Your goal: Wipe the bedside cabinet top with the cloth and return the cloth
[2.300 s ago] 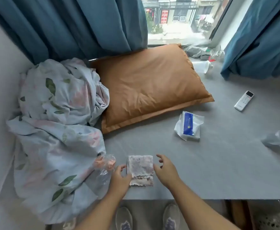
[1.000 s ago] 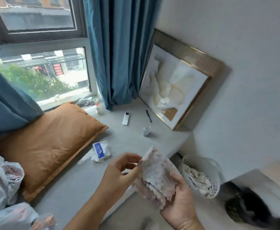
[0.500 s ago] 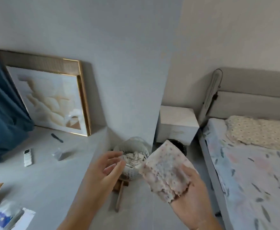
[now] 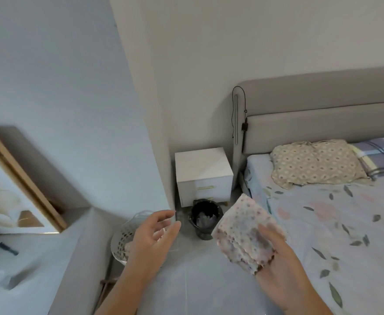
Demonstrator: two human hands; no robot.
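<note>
A folded, pale, speckled cloth (image 4: 241,233) rests in my right hand (image 4: 284,271), held up in front of me with the thumb over it. My left hand (image 4: 152,239) hangs open beside it, fingers apart, holding nothing. The white bedside cabinet (image 4: 203,169) with gold drawer handles stands further off in the corner, between the wall and the grey headboard. Its top is bare. Both hands are well short of it.
A black bin (image 4: 204,220) stands on the floor in front of the cabinet. A white perforated basket (image 4: 124,241) sits at the ledge's end. The bed (image 4: 336,226) with floral sheet fills the right. A framed picture (image 4: 16,189) leans on the grey ledge at left.
I picked the cloth up from the window ledge and turned right toward the bed. The left hand let go of the cloth, and the cabinet has come nearer.
</note>
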